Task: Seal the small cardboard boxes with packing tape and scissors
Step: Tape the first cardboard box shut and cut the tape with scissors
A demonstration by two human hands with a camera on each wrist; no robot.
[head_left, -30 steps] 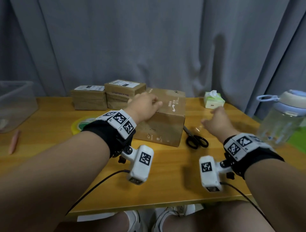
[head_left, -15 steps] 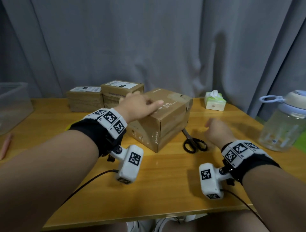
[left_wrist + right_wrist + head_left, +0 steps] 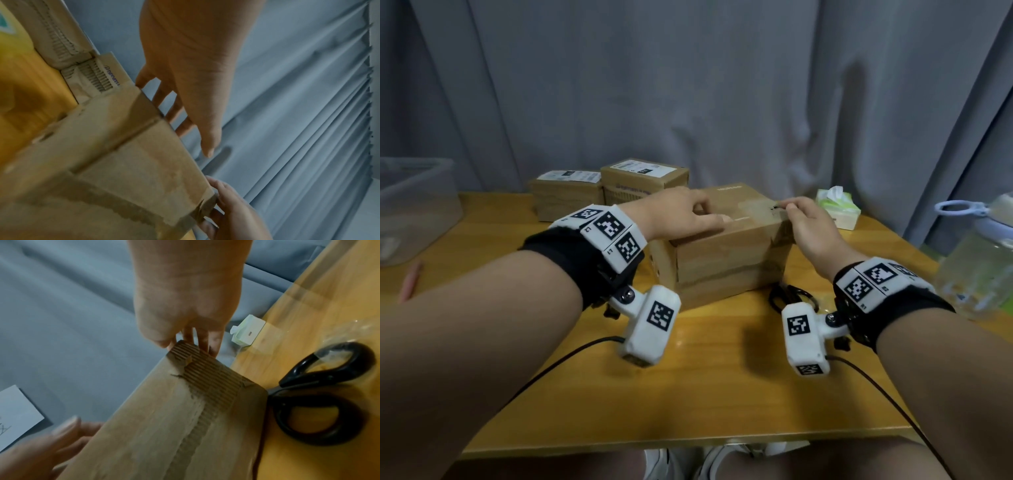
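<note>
A brown cardboard box stands in the middle of the wooden table. My left hand lies flat on its top, fingers stretched out toward the right. My right hand grips the box's upper right corner, thumb on one side and curled fingers on the other. In the right wrist view that corner is torn, showing bare corrugation. Black scissors lie on the table by the box's right side, half hidden behind my right wrist camera. The tape roll is not in sight.
Two smaller labelled boxes stand at the back left. A tissue pack sits at the back right, a water bottle at the right edge. A clear plastic bin and a pink pen are on the left.
The box has been turned so a long side faces me. My right hand came up off the table and took hold of its right corner. My left hand stayed on top.
</note>
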